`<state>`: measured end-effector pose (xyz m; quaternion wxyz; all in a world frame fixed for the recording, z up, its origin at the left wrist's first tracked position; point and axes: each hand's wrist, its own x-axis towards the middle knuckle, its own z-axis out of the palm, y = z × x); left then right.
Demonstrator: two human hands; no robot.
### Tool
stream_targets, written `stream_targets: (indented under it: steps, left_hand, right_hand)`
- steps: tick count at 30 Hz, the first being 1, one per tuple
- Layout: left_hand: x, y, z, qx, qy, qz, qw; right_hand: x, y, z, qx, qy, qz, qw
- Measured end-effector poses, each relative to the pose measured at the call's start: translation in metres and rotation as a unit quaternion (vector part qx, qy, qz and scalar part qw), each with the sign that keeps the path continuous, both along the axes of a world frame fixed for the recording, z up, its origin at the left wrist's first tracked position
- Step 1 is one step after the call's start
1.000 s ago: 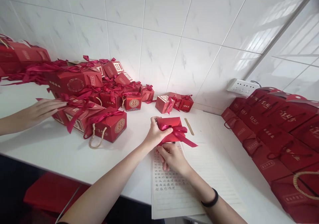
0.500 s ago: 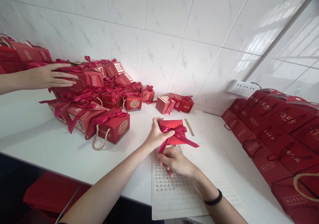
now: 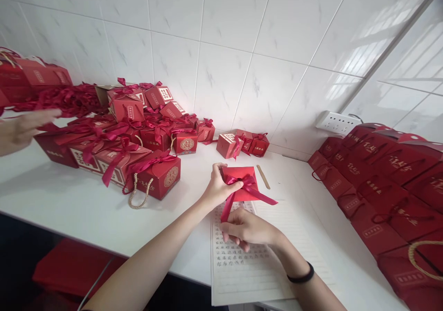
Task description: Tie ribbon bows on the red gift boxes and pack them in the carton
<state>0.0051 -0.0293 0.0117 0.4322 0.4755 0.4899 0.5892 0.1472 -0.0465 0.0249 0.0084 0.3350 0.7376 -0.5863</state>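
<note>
My left hand [image 3: 221, 186] is closed around the left side of a small red gift box [image 3: 249, 192], its thumb pressed on the knot of the dark pink ribbon bow [image 3: 232, 182]. One ribbon tail reaches right past the box edge; the other hangs down towards me. At the lower end of that tail, my right hand [image 3: 247, 228] has its fingers curled and closed on the ribbon, though the tip itself is hidden. A lined sheet with handwriting [image 3: 238, 255] lies beneath both hands. Just right of the box lies a thin gold-coloured strip [image 3: 263, 177].
Several ribboned red boxes [image 3: 159, 175] are grouped on the left of the white table, with a heap of ribbons [image 3: 76, 99] behind. Another person's blurred hand [image 3: 24, 128] is at the far left. Stacked red boxes [image 3: 374, 186] line the right, by a power strip [image 3: 335, 122].
My right hand has drawn slightly down towards me with the ribbon tail, while my left hand stays put. The other person's hand has moved left off a box, which now stands lower in the row.
</note>
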Motion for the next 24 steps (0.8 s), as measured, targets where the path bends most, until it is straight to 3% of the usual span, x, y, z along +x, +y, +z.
stream_targets:
  steps: [2,4,5,7,8,9,11,19,21,24]
  left_hand:
    - [0.0,0.002,-0.002,0.017,-0.021,-0.017,0.999]
    - [-0.001,0.004,-0.004,0.033,-0.028,-0.03,0.999]
    - [-0.001,0.005,-0.005,0.037,-0.024,-0.035,0.998]
    - [-0.002,0.005,-0.004,0.033,-0.012,-0.049,0.998]
    - [-0.002,0.005,-0.004,0.029,-0.009,-0.056,0.998]
    - [-0.002,0.004,-0.003,0.027,-0.009,-0.061,0.998]
    - [-0.002,0.004,-0.002,0.026,-0.008,-0.062,0.998]
    - [-0.002,0.003,-0.005,0.044,0.007,-0.054,0.998]
    - [0.001,0.003,-0.006,0.059,0.018,-0.01,0.998]
    - [0.007,0.001,-0.01,0.106,0.053,0.103,0.988]
  right_hand:
    - [0.012,0.005,0.006,0.021,0.028,-0.014,0.999]
    - [0.023,0.012,0.013,0.105,0.105,-0.145,0.978]
    - [0.028,0.015,0.015,0.174,0.139,-0.241,0.945]
    - [0.032,0.022,0.017,0.322,0.155,-0.394,0.847]
    - [0.031,0.025,0.016,0.382,0.14,-0.427,0.808]
    - [0.03,0.027,0.013,0.422,0.122,-0.434,0.787]
    - [0.026,0.031,0.007,0.452,0.111,-0.415,0.782]
    - [0.017,0.032,-0.005,0.404,0.174,-0.381,0.813]
    - [0.014,0.032,-0.005,0.384,0.196,-0.377,0.82]
    - [0.009,0.032,-0.007,0.348,0.224,-0.394,0.82]
